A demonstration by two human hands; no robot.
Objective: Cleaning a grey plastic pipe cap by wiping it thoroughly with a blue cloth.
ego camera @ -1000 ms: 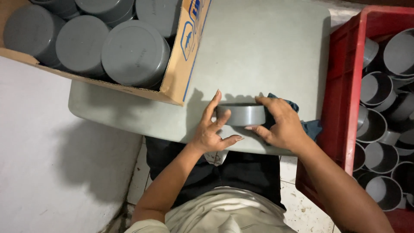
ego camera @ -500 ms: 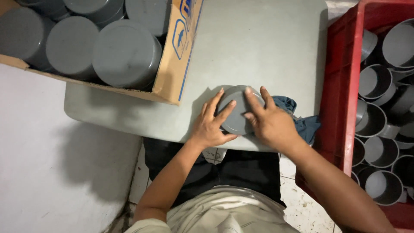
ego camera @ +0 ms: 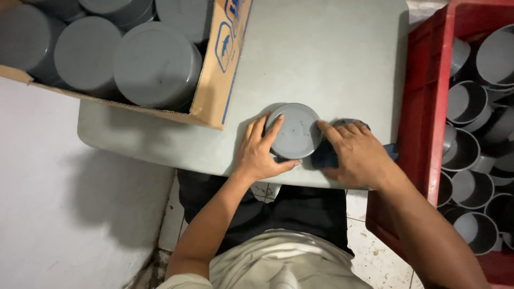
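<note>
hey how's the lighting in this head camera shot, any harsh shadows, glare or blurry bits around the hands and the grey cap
Head view: light is soft and even, no glare on the grey cap; a dark shadow falls on the white wall below the table, and another under the cardboard box. The left hand and right hand look sharp, no motion blur; the red crate's inside is dim.

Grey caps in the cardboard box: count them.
5 at least. In the cardboard box, grey caps show at the left edge, centre-left, front, top and top right; more may be hidden.
</note>
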